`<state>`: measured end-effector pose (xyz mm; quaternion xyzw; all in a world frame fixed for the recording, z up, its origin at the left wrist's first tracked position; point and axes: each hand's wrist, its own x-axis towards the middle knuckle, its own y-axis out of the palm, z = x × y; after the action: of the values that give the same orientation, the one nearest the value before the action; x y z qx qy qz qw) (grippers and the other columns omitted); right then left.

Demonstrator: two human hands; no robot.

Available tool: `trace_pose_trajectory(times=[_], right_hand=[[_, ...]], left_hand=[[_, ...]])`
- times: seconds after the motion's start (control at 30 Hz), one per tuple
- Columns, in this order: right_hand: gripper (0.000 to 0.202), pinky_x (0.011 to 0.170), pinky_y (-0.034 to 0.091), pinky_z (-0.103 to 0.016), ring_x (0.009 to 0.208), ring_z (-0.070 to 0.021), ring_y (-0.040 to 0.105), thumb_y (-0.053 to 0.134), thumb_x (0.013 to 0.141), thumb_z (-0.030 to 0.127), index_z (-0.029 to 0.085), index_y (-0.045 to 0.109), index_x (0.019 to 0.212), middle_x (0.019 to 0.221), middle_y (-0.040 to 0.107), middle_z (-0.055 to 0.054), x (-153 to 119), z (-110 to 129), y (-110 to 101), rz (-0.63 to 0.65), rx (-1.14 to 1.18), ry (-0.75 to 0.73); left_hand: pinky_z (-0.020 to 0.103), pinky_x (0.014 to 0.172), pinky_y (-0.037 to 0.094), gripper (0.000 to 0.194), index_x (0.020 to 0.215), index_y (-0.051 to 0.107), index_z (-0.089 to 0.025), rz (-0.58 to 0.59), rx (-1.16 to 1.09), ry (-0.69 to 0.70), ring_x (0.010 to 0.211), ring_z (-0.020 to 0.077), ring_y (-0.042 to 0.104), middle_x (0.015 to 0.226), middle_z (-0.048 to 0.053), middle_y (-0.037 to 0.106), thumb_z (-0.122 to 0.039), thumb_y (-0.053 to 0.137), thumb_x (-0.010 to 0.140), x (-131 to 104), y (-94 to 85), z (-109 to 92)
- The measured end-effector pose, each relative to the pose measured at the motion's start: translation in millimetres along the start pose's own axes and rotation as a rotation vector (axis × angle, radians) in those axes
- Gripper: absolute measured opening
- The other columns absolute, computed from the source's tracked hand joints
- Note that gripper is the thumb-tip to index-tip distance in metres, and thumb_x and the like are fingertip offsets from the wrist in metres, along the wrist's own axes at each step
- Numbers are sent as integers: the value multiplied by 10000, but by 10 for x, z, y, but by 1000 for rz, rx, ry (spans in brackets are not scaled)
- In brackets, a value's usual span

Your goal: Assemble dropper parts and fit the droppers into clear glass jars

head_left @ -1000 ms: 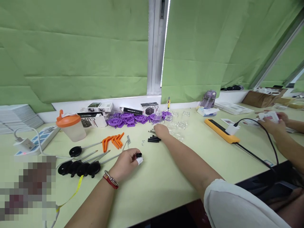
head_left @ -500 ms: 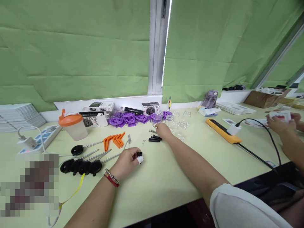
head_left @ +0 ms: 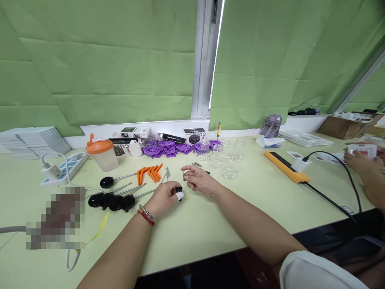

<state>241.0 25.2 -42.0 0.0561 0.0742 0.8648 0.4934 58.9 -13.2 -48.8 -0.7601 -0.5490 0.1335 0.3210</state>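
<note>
Purple plastic parts (head_left: 168, 145), one heap, laid along the far side of the table (head_left: 216, 237). Small black part (head_left: 179, 189), one, located in front of the purple heap, well apart from it; gripped between the thumb and curled fingers of the left hand (head_left: 165, 198), the thumb tip being wrapped in white. Thin coil spring (head_left: 184, 175), one, likewise in front of the heap and nearer to it than the black part; pinched at the fingertips of the right hand (head_left: 200, 180), by which it is partly covered. Further springs (head_left: 197, 164), lying loose just in front of the heap, to its right. Black tube (head_left: 207, 172), in front of the heap, mostly hidden by the right hand. Orange angled pieces (head_left: 150, 172), set in a row in front of the heap, to its left; metal pins (head_left: 167, 171) placed just right of that row. Black discs on metal rods (head_left: 128, 202), arranged in front and to the left of the heap. Orange-lidded cup (head_left: 105, 160) and printed boxes (head_left: 134, 148), stood to the left of the heap. Clear cups (head_left: 233, 158), grouped to its right. Orange power strip (head_left: 281, 165), laid farther right; beyond it, a white packet (head_left: 365, 151) is held in a co-worker's hands (head_left: 362, 163).
</note>
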Motion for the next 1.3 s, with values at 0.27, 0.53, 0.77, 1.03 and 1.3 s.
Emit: trace_pose_trajectory(times=[0.27,0.53,0.77,1.03,1.3], right_hand=[[302,493,314,-203,521,-40,384,617,786,266,228,505,1064,872,497,19,-31,-142,120,54,-121,-204],[258,585,356,-219,601,-68,405,598,798,244,213,522,1042,851,496,12,-29,-198,75,50,-314,-351],[255,607,384,-230,609,-83,443,572,798,224,216,566,1053,854,549,-1,-68,-191,87,7,-463,-339],[151,628,402,-250,669,-111,508,566,790,165,194,685,878,902,606,-43,-94,-123,70,48,-613,-432],[89,585,384,-236,604,-84,464,642,739,188,187,675,822,888,573,-25,-93,-149,73,32,-608,-384]], left_hand=[[228,520,278,142,782,604,-153,10,14,28,548,97,352,585,-47,412,-278,540,760,8,6,27],[227,521,283,153,756,591,-150,5,6,30,551,96,349,588,-50,401,-298,550,766,10,18,48],[225,527,294,177,805,608,-145,24,-23,37,558,95,359,606,-43,423,-310,547,782,11,27,79],[221,526,300,148,739,584,-145,1,-12,39,566,96,367,598,-40,429,-289,558,763,14,18,65],[221,524,290,158,744,584,-152,-5,2,46,566,97,364,599,-43,426,-300,545,779,6,12,49]])
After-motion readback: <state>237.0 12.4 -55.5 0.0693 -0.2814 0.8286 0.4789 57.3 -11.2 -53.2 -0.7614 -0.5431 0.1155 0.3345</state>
